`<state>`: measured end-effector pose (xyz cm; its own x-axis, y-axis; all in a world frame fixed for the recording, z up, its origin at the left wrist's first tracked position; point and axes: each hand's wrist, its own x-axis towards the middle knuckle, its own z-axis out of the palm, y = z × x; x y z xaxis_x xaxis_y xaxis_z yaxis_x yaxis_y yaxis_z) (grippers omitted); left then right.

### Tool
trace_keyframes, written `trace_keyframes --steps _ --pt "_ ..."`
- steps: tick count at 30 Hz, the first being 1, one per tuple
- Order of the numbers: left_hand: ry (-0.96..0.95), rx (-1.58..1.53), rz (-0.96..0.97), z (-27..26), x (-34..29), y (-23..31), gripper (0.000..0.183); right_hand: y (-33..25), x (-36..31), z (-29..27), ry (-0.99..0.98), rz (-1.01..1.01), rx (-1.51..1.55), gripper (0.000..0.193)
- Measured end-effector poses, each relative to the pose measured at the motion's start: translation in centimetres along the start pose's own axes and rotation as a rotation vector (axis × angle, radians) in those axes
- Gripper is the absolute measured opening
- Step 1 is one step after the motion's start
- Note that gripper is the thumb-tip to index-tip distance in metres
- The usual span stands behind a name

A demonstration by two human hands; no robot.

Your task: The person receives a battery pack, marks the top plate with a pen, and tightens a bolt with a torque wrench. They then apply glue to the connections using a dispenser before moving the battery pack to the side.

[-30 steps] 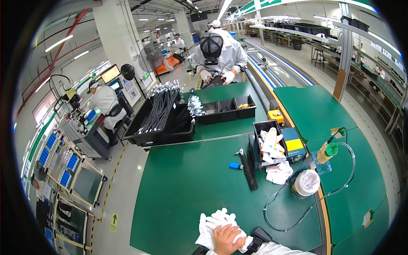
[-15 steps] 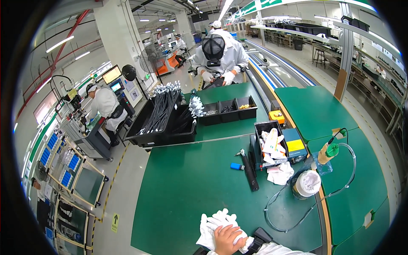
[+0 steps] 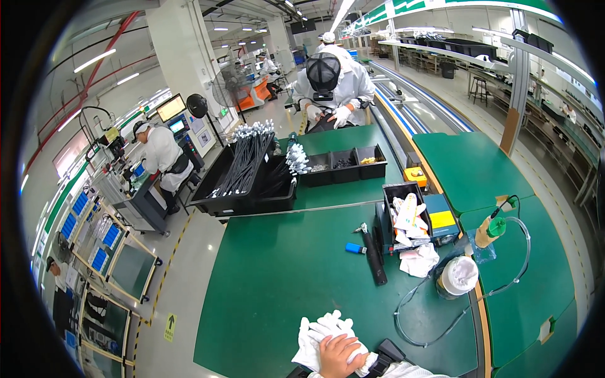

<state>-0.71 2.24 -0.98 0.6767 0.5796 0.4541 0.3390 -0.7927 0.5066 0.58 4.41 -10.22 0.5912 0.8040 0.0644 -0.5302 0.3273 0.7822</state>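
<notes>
White gloves (image 3: 321, 334) under right hand (image 3: 337, 354), fingers flat.

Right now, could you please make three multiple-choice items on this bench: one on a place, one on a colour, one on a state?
1. Where is the blue lighter-like tool?
A. on the green table
B. inside the black tray
C. on the floor

2. What colour is the cloth under the bare hand?
A. yellow
B. white
C. blue

3. How does that hand lie?
A. lifted off
B. flat on the cloth
C. gripping the bottle

Key: 1 A, it lies on bare table top; 2 B, the cloth is plain white; 3 B, the palm presses the cloth.
</notes>
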Motion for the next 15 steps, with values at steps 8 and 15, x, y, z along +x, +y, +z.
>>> trace_keyframes --steps 8,15 --pt "0.016 -0.032 0.014 0.3 0.3 -0.2 0.031 3.8 0.8 4.5 -0.001 0.042 -0.059 0.058" --pt "0.004 -0.048 -0.008 0.4 -0.2 -0.6 0.032 8.8 0.6 8.7 0.037 0.108 -0.091 0.059"
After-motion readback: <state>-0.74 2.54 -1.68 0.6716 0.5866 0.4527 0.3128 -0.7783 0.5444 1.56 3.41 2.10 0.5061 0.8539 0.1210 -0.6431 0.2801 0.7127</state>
